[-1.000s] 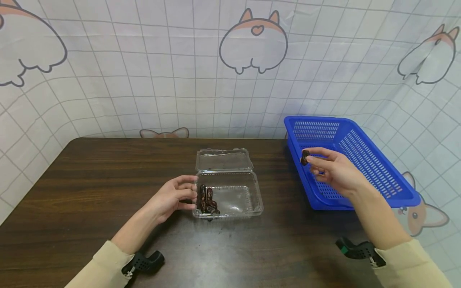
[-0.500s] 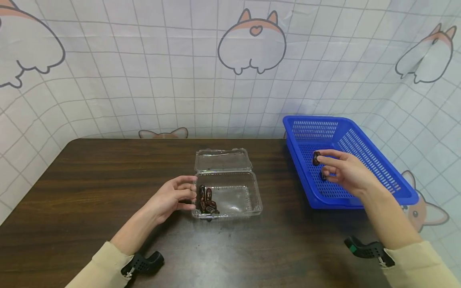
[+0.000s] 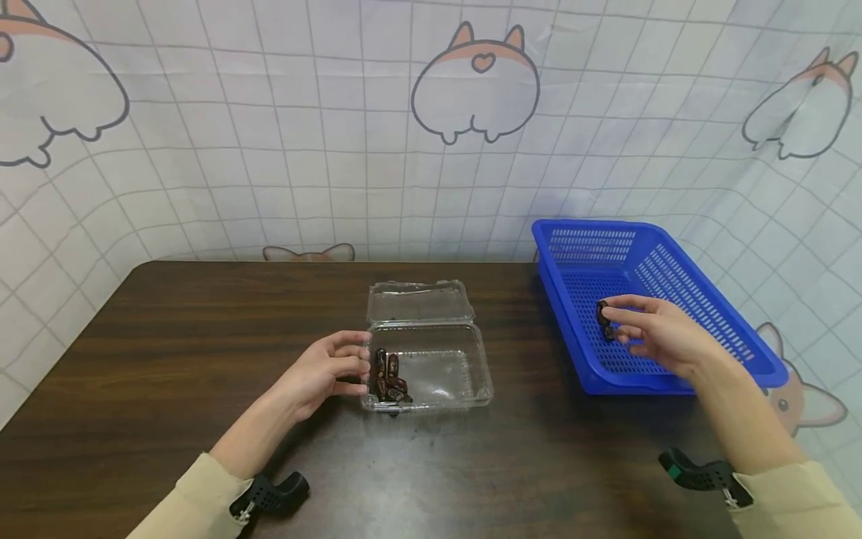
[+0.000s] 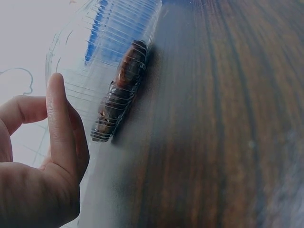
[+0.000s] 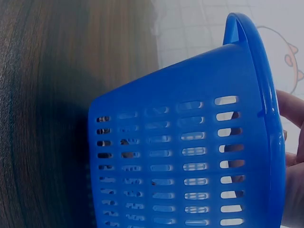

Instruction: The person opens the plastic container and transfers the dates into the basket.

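Observation:
My right hand (image 3: 663,333) is over the blue basket and pinches a dark brown date (image 3: 602,311) between thumb and fingers. Just below it in the head view, another date (image 3: 609,332) shows on the basket floor. The fingertips of my left hand (image 3: 319,374) rest against the left side of an opened clear plastic box (image 3: 438,374), its fingers fairly straight. Several dates (image 3: 390,382) lie at the box's left end, also visible through its ribbed wall as a row of dates (image 4: 118,90) in the left wrist view. The basket wall hides part of my right hand in the right wrist view.
The slotted blue basket (image 3: 562,329) stands at the right of the dark wooden table (image 3: 202,322). The box's lid (image 3: 420,302) is folded back away from me. Behind the table hangs a white gridded cloth (image 3: 303,150) with cartoon dogs.
My right hand has moved right and down over the basket with the pinched date. The date on the basket floor has come into sight. My left hand stays at the box.

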`<state>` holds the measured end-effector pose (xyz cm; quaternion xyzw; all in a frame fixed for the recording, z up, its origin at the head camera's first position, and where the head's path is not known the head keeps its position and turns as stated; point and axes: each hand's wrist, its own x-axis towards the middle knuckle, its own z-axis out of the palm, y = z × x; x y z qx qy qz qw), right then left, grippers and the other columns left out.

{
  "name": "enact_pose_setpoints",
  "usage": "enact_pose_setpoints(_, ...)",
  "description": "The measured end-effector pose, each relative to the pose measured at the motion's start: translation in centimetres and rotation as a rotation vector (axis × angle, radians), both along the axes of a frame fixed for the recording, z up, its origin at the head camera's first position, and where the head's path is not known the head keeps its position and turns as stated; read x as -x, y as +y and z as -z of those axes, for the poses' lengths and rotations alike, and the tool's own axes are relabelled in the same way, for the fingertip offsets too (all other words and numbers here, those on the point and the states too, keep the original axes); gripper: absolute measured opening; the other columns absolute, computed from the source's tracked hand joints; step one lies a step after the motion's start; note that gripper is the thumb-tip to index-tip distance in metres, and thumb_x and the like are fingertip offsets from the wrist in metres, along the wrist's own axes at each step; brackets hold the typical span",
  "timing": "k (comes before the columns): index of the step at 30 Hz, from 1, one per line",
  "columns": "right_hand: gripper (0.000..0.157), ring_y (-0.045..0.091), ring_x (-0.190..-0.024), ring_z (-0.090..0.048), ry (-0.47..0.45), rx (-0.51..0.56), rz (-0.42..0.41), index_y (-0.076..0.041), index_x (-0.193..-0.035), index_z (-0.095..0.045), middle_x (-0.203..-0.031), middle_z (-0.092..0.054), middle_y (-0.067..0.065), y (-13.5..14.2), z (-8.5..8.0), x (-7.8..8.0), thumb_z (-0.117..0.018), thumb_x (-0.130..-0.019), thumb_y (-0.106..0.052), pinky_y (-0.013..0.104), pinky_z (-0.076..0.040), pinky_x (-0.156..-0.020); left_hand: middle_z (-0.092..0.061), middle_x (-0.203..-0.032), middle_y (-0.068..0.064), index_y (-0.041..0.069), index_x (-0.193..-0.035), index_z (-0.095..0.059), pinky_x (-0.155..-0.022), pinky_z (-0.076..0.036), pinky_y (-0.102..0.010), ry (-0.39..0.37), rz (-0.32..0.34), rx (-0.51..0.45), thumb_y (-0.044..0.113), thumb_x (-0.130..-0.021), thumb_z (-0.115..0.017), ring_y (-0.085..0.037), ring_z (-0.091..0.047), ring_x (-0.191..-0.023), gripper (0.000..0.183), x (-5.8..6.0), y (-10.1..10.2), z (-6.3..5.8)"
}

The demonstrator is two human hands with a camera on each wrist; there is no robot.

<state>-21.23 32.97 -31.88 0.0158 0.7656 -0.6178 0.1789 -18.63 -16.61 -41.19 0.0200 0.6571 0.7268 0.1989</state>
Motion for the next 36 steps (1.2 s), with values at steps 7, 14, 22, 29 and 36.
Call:
enact_pose_setpoints(7,0.021,0.013,-0.072,-0.058,0.015,-0.025,-0.005,-0.016,-0.125,-0.062,-0.098,-0.060,-0.003,0.4,-0.1,-0.2,-0.062,-0.105,-0.024,0.028,-0.050,-0.063,-0.056,-0.109,-0.011,-0.005,-0.148,-0.040,-0.075,-0.062,-0.035,0.006,-0.003,0.003,-0.002,-0.095,-0.061,-0.020,-0.062,-0.088,0.057,-0.1,0.1,-0.2)
enact_pose_setpoints(14,0.016,0.014,-0.073,-0.058,0.042,-0.079,-0.006,-0.019,-0.120,-0.063,-0.094,-0.063,-0.005,0.6,-0.3,-0.5,-0.060,-0.106,-0.026,0.029,-0.050,-0.065,-0.056,-0.108,-0.011,-0.005,-0.148,-0.039,-0.074,-0.062,-0.035,0.006,0.000,-0.003,-0.003,-0.095,-0.060,-0.020,-0.062,-0.087,0.057,0.0,0.1,-0.1)
enact_pose_setpoints(22,0.024,0.013,-0.075,-0.056,0.073,-0.158,-0.028,-0.016,-0.122,-0.063,-0.105,-0.064,-0.001,0.1,-0.4,-0.8,-0.058,-0.106,-0.033,0.028,-0.047,-0.062,-0.056,-0.108,-0.011,-0.005,-0.148,-0.040,-0.073,-0.062,-0.034,0.005,-0.005,0.003,-0.003,-0.095,-0.061,-0.020,-0.062,-0.088,0.057,0.1,0.0,-0.2)
enact_pose_setpoints(29,0.043,0.014,-0.074,-0.055,0.118,-0.191,-0.040,-0.002,-0.129,-0.058,-0.103,-0.063,0.003,-1.9,-0.9,-0.9,-0.062,-0.104,-0.037,0.027,-0.048,-0.060,-0.057,-0.109,-0.012,-0.005,-0.148,-0.040,-0.074,-0.062,-0.035,0.006,-0.008,0.009,-0.002,-0.097,-0.060,-0.020,-0.062,-0.089,0.055,0.1,0.0,-0.2)
enact_pose_setpoints(36,0.051,0.015,-0.074,-0.055,0.190,-0.205,-0.094,0.002,-0.138,-0.052,-0.111,-0.063,0.012,-4.9,-1.8,-0.4,-0.059,-0.105,-0.036,0.026,-0.044,-0.058,-0.058,-0.109,-0.012,-0.004,-0.148,-0.040,-0.074,-0.062,-0.035,0.002,-0.009,0.007,-0.002,-0.097,-0.060,-0.020,-0.062,-0.089,0.055,0.0,0.0,-0.1)
